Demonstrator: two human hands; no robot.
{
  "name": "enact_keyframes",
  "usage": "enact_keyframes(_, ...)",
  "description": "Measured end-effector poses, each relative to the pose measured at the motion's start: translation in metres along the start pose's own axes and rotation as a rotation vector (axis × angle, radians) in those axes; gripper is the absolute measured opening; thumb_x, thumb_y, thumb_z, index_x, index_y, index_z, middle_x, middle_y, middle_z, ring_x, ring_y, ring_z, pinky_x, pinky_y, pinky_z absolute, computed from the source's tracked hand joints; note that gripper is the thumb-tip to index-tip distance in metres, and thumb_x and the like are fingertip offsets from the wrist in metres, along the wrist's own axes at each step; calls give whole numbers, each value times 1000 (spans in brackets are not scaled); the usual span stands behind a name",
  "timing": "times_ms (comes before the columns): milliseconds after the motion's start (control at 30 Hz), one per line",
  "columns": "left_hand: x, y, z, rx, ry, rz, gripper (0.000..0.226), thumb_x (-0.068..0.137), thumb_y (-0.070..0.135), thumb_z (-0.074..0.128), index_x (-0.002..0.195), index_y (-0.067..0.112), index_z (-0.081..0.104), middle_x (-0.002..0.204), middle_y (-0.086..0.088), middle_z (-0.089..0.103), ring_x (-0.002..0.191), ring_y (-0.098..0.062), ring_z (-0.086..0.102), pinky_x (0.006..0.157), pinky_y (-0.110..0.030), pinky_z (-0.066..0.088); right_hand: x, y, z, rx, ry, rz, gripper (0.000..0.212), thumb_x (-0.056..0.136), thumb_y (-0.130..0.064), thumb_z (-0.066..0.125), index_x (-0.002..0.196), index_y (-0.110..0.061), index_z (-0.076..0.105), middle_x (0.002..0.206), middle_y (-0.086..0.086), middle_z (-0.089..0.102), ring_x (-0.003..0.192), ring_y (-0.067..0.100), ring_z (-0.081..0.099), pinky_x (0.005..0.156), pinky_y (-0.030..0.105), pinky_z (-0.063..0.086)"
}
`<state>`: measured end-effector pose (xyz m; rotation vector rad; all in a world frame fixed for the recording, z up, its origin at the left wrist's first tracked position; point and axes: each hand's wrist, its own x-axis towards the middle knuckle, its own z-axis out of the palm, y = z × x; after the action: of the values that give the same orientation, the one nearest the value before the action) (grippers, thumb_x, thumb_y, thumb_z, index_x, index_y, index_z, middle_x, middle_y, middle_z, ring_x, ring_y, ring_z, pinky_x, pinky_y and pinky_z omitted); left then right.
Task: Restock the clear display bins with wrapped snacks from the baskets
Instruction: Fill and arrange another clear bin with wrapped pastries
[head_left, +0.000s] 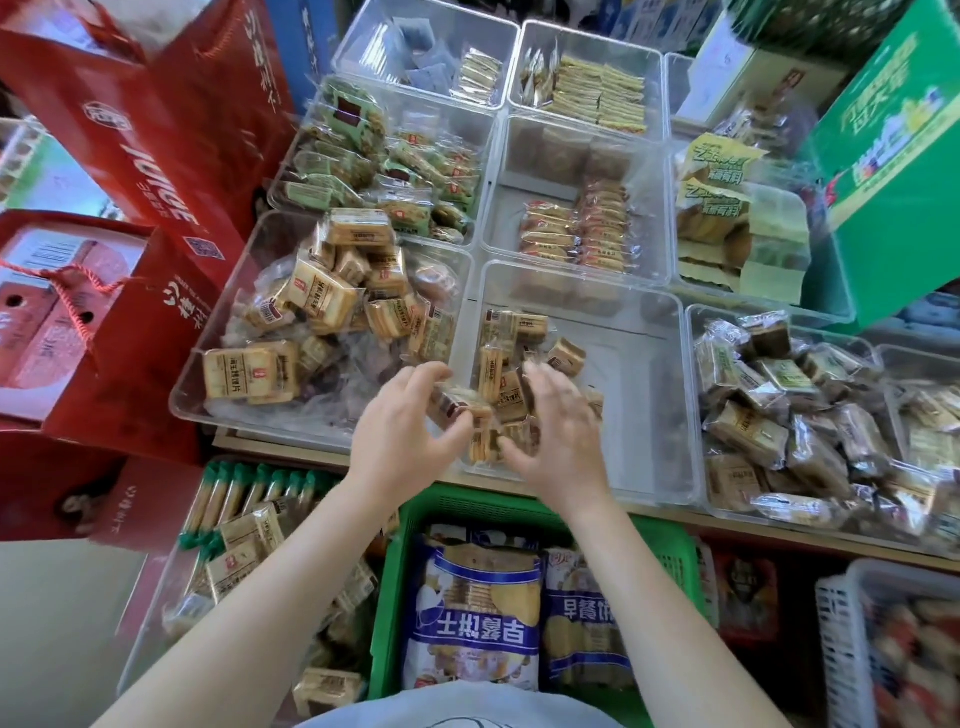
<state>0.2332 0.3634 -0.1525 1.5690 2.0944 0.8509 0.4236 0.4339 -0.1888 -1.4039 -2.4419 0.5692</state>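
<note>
**Dropping wrapped biscuits into the near middle bin**

Reaching over the near edge of the tabletop, both hands work at the near left corner of a clear display bin that is only partly filled. The left hand has its fingers curled round a small clear-wrapped biscuit pack, held just above the loose heap of tan biscuit packs already in the bin. The right hand is blurred; its fingers look spread and loosely bent over the heap, and I cannot tell whether it grips anything.

These packs look light and stiff-cored, with slick, crinkly film that probably slides easily between fingers. The biscuits inside are likely brittle, so a pinch across the flat faces or the short ends seems safer than squeezing the middle. Several could be scooped together, though loose film may let some slip.

Below the tabletop, a green basket holds larger blue-and-white biscuit bags. To the left, a fuller bin holds similar tan packs.
</note>
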Motion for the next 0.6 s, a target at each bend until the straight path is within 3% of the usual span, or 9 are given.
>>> enact_keyframes(67, 4, 13, 7, -83, -89, 58, 53, 84, 40, 65, 132, 22, 50, 118, 7, 61, 105, -10, 55, 86, -27, 46, -9, -23, 0, 48, 32, -122, 79, 87, -38, 67, 154, -22, 28, 157, 2, 35, 148, 21, 27, 121, 47, 24)
enact_keyframes(100, 6, 19, 11, -123, -122, 90, 55, 82, 42, 63, 132, 23, 48, 115, 8, 60, 102, -9, 55, 86, -30, 48, -12, -29, 0, 97, 61, -136, 71, 88, -33, 67, 150, -18, 36, 151, 4, 44, 144, 23, 36, 118, 48, 33)
enact_keyframes(200, 12, 20, 27, -156, -146, 129, 66, 82, 55, 56, 140, 25, 42, 129, 6, 56, 117, -10, 50, 100, -31, 43, -13, -20, -9, 157, 138, -84, 51, 93, -26, 67, 138, -10, 52, 129, 7, 64, 119, 22, 60, 94, 37, 53)
enact_keyframes(300, 18, -6, 44, 70, -147, 88, 75, 91, 64, 43, 152, 23, 30, 157, -1, 32, 144, -17, 26, 118, -40, 23, -2, 13, -16, 57, 207, 35, 44, 96, -27, 58, 138, -14, 53, 125, 6, 65, 112, 25, 62, 80, 33, 53)
enact_keyframes(367, 18, -23, 52, 252, -231, 29, 76, 95, 63, 36, 157, 23, 19, 166, 0, 10, 151, -19, 10, 122, -43, 15, 13, 39, -17, -4, 218, 177, 45, 98, -23, 55, 142, -17, 48, 131, 7, 60, 112, 27, 59, 76, 33, 53)
enact_keyframes(500, 15, -30, 60, 388, -253, 29, 75, 97, 59, 30, 159, 23, 6, 167, 3, -3, 152, -20, 5, 122, -45, 16, 47, 79, -11, -109, 23, 505, 56, 101, -21, 50, 153, -23, 29, 152, 13, 35, 132, 33, 41, 90, 49, 52)
enact_keyframes(600, 17, -28, 61, 408, -264, 31, 74, 97, 59, 30, 158, 31, 0, 167, 3, -3, 152, -22, 6, 120, -46, 19, 54, 90, 8, -55, -223, 525, 53, 103, -30, 44, 153, -21, 31, 163, 10, 18, 144, 34, 27, 108, 51, 39)
